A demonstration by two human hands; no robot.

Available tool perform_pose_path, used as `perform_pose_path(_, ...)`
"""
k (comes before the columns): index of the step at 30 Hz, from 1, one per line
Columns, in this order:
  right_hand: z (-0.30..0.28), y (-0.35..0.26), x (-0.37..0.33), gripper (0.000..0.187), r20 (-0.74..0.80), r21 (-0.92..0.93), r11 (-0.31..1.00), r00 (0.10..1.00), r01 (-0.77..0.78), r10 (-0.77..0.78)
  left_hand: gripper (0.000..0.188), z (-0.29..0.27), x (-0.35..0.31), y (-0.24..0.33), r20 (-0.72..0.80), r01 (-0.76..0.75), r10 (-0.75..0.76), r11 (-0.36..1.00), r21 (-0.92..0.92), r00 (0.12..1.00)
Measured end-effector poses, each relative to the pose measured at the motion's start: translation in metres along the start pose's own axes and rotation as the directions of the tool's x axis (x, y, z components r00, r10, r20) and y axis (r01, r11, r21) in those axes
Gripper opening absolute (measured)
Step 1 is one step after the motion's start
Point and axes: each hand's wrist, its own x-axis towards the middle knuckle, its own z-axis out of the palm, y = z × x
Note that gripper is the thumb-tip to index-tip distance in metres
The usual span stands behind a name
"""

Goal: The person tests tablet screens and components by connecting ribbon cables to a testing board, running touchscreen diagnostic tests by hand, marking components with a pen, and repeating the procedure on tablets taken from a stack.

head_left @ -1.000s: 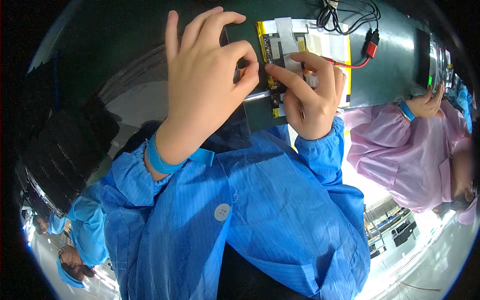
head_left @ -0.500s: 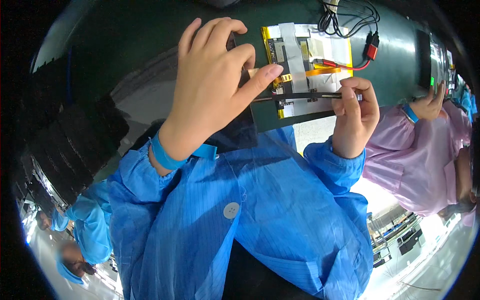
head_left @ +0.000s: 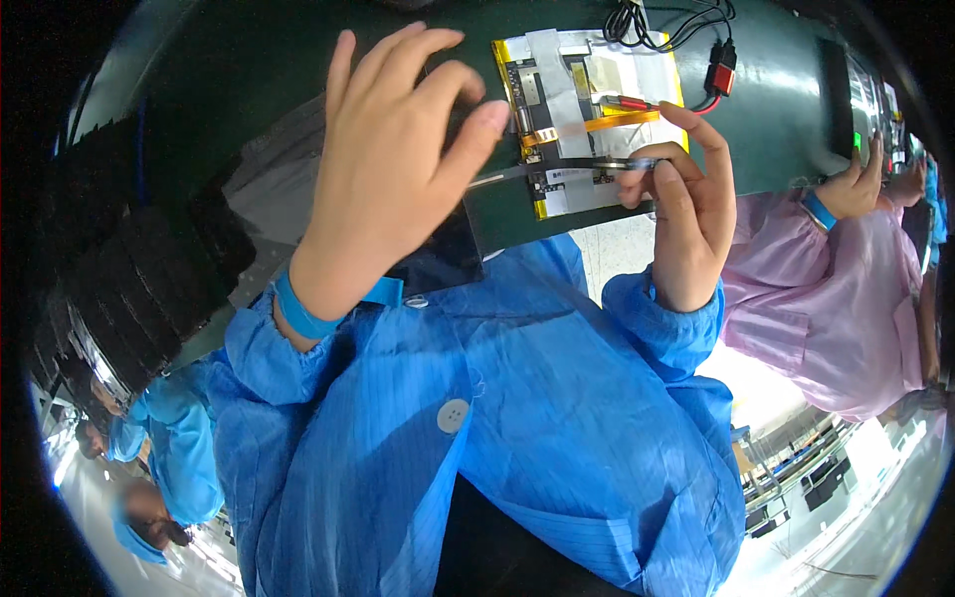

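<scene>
My left hand is lifted with fingers spread and thumb apart, its fingertips slightly blurred; I see nothing held in it. Below it lies a dark glossy panel, partly covered by the hand and wrist. Slim dark tweezers are pinched in my right hand, their pale tips pointing left toward the panel. Under the tweezers sits a flat white battery pack with yellow edges, bearing a black circuit board, a whitish tape strip and an orange flex cable.
A red-ended cable runs to the battery pack, with a black cable coil behind it. Dark sheets or panels are stacked at the left. A co-worker in a pink smock works at the right, one hand at the green table.
The view has shifted a little, so the table items appear farther left and up. My left thumb and index finger have drawn back from the board's edge. My right index finger has straightened upward.
</scene>
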Motion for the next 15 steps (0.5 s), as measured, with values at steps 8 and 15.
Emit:
perform_pose_path(8,0.013,-0.018,-0.005,0.036,0.107,0.125,0.988,0.989,0.089,-0.102,0.026,-0.006,0.009,0.047,-0.122,-0.110,0.063,0.895,-0.432,0.991)
perform_pose_path(15,0.025,-0.014,0.003,0.035,0.125,-0.035,0.988,0.981,0.150,-0.145,0.026,-0.006,0.007,0.048,-0.078,-0.037,-0.001,0.880,-0.474,0.997)
